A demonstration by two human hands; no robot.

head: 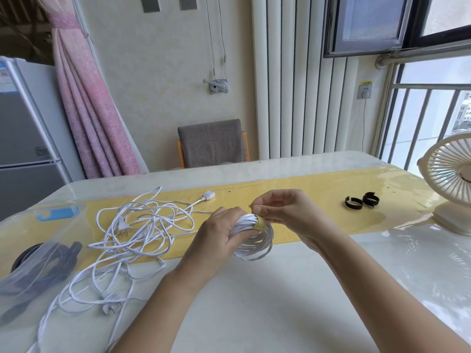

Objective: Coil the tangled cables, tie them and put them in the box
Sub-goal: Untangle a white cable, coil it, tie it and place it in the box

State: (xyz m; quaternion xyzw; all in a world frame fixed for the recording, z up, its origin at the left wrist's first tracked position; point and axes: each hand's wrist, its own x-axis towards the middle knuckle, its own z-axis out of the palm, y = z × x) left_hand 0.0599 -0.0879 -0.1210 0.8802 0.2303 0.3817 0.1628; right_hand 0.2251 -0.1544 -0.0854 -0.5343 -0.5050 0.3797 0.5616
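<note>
A coiled white cable [254,243] hangs above the table's middle. My left hand [219,235] grips the bundled top of the coil. A yellowish strap [261,222] wraps around that bundle, and my right hand [283,210] pinches the strap's free end just above it. To the left lies a heap of tangled white cables [135,233] with plugs and a white socket end [207,194]. A clear plastic box [38,253] at the left edge holds a coiled black cable [48,258].
Two curled black straps [362,201] lie on the yellow table runner [305,187] to the right. A cream desk fan [448,184] stands at the right edge. A grey chair [212,142] sits behind the table. A blue piece [57,215] rests near the box.
</note>
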